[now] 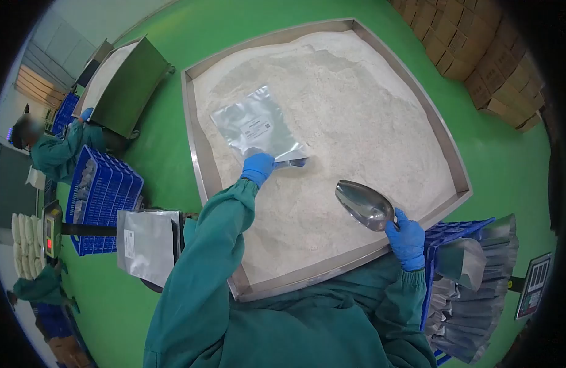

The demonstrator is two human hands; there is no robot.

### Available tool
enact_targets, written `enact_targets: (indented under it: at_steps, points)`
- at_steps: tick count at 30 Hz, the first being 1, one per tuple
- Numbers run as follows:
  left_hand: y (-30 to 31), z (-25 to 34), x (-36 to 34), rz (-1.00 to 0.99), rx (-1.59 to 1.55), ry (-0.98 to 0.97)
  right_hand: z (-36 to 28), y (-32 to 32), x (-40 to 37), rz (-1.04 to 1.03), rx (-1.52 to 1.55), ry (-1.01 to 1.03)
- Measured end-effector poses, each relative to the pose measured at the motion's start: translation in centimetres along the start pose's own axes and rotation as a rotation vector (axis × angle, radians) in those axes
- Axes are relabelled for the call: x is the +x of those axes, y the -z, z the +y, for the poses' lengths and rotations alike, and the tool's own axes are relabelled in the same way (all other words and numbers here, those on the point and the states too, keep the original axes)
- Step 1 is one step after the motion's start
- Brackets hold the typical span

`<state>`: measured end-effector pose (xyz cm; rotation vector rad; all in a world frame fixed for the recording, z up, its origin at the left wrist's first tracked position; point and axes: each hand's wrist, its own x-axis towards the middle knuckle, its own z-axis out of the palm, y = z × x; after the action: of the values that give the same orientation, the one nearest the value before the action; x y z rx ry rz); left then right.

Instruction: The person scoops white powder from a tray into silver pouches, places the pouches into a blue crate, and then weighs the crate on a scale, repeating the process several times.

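Observation:
My left hand [257, 169], in a blue glove, grips the lower edge of a silver foil bag [249, 126] with a white printed label. The bag is above the pale powder [338, 110] in a large metal tray [439, 126]. A dark bluish patch shows beside my fingers at the bag's edge; I cannot make out what it is. My right hand [408, 240], also gloved, is closed around the handle of a metal scoop [365, 205] near the tray's front right rim. The scoop's bowl points up and left, with no heap of powder visible in it.
Flat foil bags [149, 245] lie stacked left of the tray. At my right, a blue crate [458, 230] holds more foil bags [479, 294] beside a scale display [533, 285]. A co-worker [59, 150] stands by another metal tray [132, 86]. Cardboard boxes [473, 55] line the back right.

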<state>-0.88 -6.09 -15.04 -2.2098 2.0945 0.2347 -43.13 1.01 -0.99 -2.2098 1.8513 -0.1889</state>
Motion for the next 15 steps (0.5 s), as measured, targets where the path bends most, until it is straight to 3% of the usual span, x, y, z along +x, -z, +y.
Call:
enact_targets:
  at_steps: [3,7,8,9,11,13,15]
  points:
    - [0.1,-0.7,0.0,-0.052,-0.219,0.071,-0.3,0.2,-0.1,0.028,-0.050,0.043]
    - [-1.0,-1.2,-0.5,0.050,-0.271,0.045,-0.4,0.4,1.2,0.061,-0.077,0.151]
    - [-0.6,-1.2,-0.6,0.058,-0.160,0.080,-0.9,1.0,2.5,0.026,-0.165,0.184]
    - [0.2,-1.1,-0.8,0.063,-0.049,0.112,-1.4,1.4,4.1,-0.011,-0.253,0.216]
    - [3.1,-1.1,-1.1,0.232,0.077,0.095,-0.6,0.2,8.2,0.154,-0.273,0.350]
    - [7.6,-0.9,-2.0,0.354,0.046,0.156,-0.8,-1.1,12.7,0.239,-0.403,0.331]
    - [11.6,-0.8,-4.0,0.373,0.067,0.109,0.3,-5.6,17.4,0.097,-0.431,0.262]
